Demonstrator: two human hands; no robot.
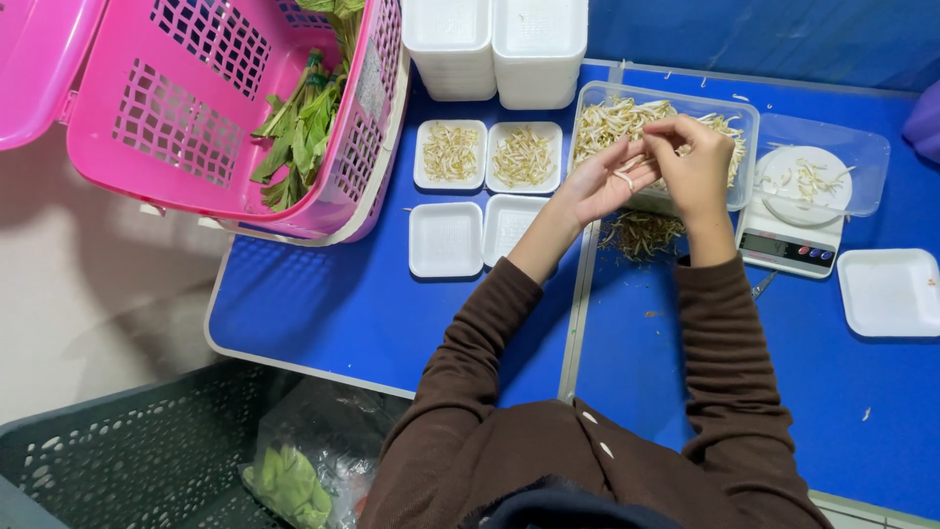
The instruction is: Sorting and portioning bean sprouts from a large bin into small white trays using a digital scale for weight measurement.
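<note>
My left hand [599,186] and my right hand [693,162] meet above the near edge of a clear plastic container [744,113] full of bean sprouts [609,122]. Both pinch a pale sprout between their fingertips. A small heap of brownish trimmings [641,235] lies on the blue table [343,304] just below the hands. Two white foam trays filled with sprouts [450,154] [524,157] sit left of the container. Two empty foam trays [446,240] [509,225] lie in front of them.
A digital kitchen scale [791,245] with a clear lid and a few sprouts stands right of the container, an empty foam tray [889,291] beyond it. Stacked foam trays [494,49] at the back. A pink basket [176,108] holds leafy greens; a dark crate [117,460] stands at the lower left.
</note>
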